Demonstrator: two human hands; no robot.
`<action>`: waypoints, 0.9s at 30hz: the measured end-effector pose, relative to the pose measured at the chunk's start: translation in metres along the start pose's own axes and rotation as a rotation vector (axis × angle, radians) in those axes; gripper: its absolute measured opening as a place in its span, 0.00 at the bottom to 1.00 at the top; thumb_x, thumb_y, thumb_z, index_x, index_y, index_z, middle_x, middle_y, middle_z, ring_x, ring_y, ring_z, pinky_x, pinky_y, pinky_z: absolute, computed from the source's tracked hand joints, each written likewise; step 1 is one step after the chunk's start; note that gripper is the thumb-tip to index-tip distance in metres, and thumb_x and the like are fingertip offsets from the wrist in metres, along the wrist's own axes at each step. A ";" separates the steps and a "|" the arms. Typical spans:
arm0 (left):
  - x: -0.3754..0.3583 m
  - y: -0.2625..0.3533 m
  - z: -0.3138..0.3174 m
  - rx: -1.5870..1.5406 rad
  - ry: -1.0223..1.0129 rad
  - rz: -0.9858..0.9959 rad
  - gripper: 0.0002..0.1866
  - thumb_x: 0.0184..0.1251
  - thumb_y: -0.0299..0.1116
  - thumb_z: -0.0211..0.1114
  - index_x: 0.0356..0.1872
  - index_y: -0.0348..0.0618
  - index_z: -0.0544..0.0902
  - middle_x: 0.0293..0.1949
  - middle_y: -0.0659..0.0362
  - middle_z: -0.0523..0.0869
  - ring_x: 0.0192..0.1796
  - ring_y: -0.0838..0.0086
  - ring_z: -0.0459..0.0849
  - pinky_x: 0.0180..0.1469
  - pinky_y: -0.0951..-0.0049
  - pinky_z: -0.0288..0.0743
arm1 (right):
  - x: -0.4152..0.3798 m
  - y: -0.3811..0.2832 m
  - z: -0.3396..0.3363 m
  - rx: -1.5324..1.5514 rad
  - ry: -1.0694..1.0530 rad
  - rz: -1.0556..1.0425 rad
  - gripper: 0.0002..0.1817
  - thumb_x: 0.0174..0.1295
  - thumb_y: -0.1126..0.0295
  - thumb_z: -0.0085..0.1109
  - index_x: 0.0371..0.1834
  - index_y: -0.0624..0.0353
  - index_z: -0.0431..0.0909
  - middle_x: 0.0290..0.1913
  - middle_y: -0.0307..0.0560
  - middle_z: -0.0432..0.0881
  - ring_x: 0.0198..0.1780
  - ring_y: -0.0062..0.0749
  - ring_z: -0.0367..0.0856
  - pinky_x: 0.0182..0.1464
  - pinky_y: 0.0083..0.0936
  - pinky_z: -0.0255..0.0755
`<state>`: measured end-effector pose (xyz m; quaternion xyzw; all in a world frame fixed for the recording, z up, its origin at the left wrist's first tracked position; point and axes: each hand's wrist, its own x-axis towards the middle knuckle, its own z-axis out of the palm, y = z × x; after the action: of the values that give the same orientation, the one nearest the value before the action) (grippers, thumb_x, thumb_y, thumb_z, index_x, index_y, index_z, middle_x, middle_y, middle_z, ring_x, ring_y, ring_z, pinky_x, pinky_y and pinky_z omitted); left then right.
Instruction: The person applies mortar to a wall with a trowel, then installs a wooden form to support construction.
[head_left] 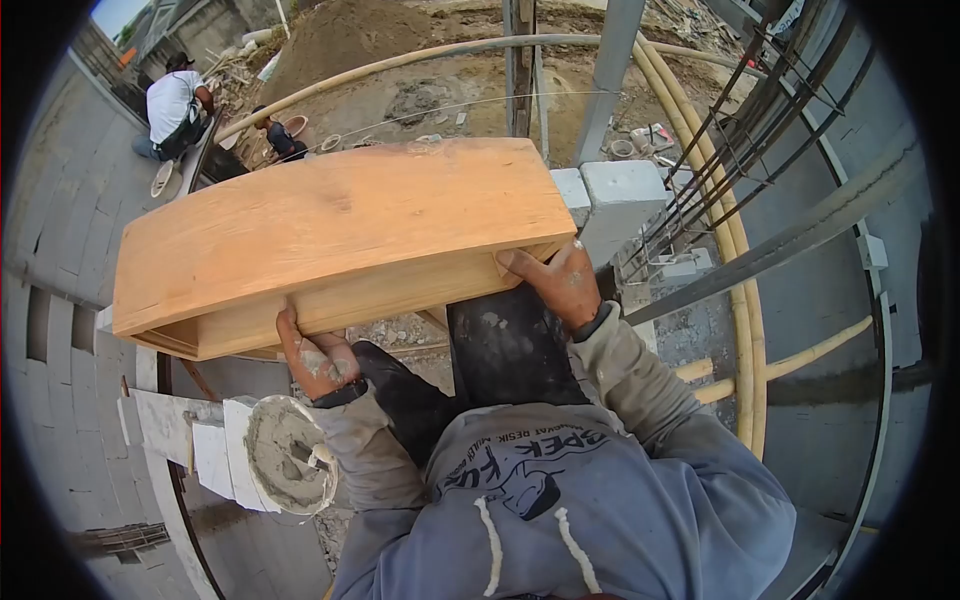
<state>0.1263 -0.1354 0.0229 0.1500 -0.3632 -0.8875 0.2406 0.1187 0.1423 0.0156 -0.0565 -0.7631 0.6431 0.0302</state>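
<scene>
A long, shallow wooden box [345, 215] with an open side facing me is held up in front of my body. My left hand [318, 360] is closed on its lower edge, left of the middle, with the fingers partly hidden. At the right end, my right hand [560, 285] grips the lower corner, its thumb lying inside the rim. Both hands have grey smears on them. Below my left hand stands a bucket of grey mortar [280, 450], with a tool partly sunk in it.
White blocks [625, 195] form a wall top beyond the box's right end. Rebar [745, 130], a slanting metal post [780, 235] and bamboo poles [745, 330] stand at the right. Two people work at far left, one a person in a white shirt [175, 105].
</scene>
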 end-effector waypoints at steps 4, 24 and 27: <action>-0.013 0.027 0.040 0.077 -0.155 0.142 0.23 0.61 0.40 0.62 0.52 0.36 0.72 0.50 0.52 0.77 0.48 0.64 0.80 0.45 0.63 0.78 | 0.025 0.011 -0.007 0.332 0.107 -0.130 0.21 0.50 0.70 0.66 0.45 0.69 0.74 0.41 0.47 0.81 0.41 0.27 0.79 0.41 0.23 0.73; 0.157 -0.082 -0.026 1.272 -0.218 0.441 0.27 0.56 0.52 0.66 0.44 0.34 0.81 0.37 0.48 0.85 0.41 0.64 0.83 0.46 0.70 0.73 | 0.139 0.076 -0.073 -0.194 0.323 -0.097 0.19 0.41 0.63 0.63 0.34 0.66 0.82 0.31 0.54 0.84 0.34 0.37 0.84 0.38 0.27 0.74; 0.183 -0.089 -0.027 1.321 -0.231 0.457 0.29 0.54 0.56 0.65 0.43 0.36 0.82 0.36 0.49 0.86 0.41 0.62 0.84 0.46 0.69 0.73 | 0.147 0.077 -0.068 -0.187 0.330 -0.124 0.20 0.40 0.63 0.63 0.36 0.66 0.81 0.31 0.54 0.84 0.34 0.37 0.84 0.39 0.27 0.75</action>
<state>-0.0432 -0.1941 -0.0763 0.0895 -0.8712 -0.4191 0.2393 -0.0157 0.2404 -0.0524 -0.1165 -0.8061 0.5484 0.1893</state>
